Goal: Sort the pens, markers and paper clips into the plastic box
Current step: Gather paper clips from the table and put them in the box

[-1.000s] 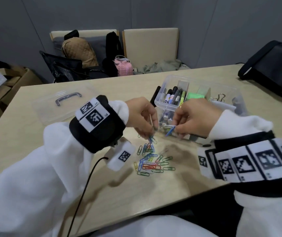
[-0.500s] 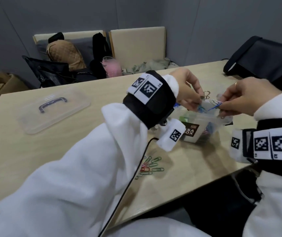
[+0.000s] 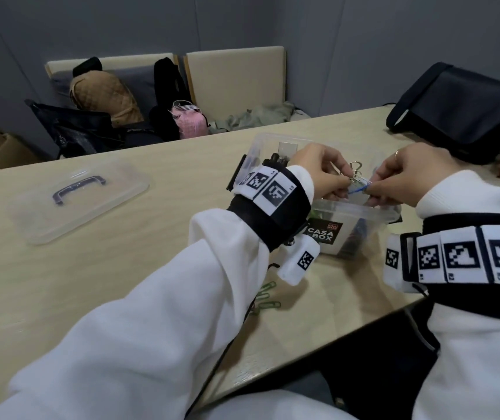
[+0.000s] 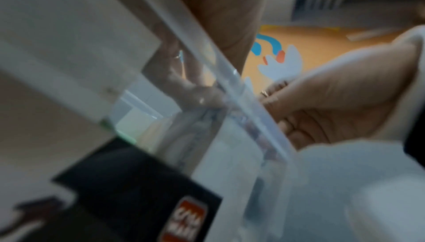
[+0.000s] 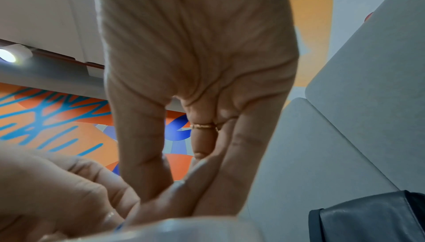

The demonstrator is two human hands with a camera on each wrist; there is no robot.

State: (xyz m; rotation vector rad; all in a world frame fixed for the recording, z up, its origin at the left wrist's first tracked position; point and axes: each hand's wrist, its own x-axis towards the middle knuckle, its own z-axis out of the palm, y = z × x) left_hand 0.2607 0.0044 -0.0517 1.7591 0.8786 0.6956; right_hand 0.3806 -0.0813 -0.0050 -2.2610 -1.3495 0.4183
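Observation:
Over the clear plastic box [image 3: 361,215] both my hands meet above its near right part. My left hand [image 3: 326,177] and right hand [image 3: 394,181] each pinch an end of a blue paper clip [image 3: 358,189], held just above the rim. Dark pens and markers [image 3: 276,160] stand in the box's far left compartment. Silver binder-clip loops [image 3: 355,171] stick up behind my fingers. Green paper clips [image 3: 265,295] lie on the table under my left forearm, mostly hidden by the sleeve. The wrist views are blurred; the left one shows the box rim [image 4: 241,85] and my right hand [image 4: 322,111].
The box's clear lid [image 3: 76,198] with a dark handle lies on the table [image 3: 151,268] at far left. A black bag [image 3: 467,116] sits at the table's far right corner. Bags are piled on chairs [image 3: 233,80] behind the table.
Both hands lifted from the pile of paper clips to above the box, carrying blue clips. The view swung left, and my left sleeve now covers most of the pile.

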